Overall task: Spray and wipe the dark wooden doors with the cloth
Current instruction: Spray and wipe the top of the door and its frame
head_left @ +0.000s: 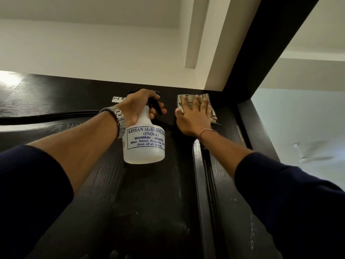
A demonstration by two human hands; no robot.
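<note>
Our right fingers [197, 102] lie straight and spread, pressing the cloth [188, 100] flat against the door [153, 202] at its top right corner, just beside the dark frame [261, 53]. The right hand [192, 118] covers most of the cloth, so only its upper edge and right side show. Our left fingers [158, 109] curl round the neck and black trigger of the spray bottle [143, 143], which the left hand [138, 109] holds upright near the door's top edge, just left of the cloth; a metal watch [117, 118] sits on that wrist. A small white label [118, 99] is stuck to the door behind the hand.

We judge the wiping to be under way at the very top. Pale streaks and flecks lower on the panel and along the right edge strip suggest most of this door is left to wipe. Whether any other door has been cleaned we cannot tell.
</note>
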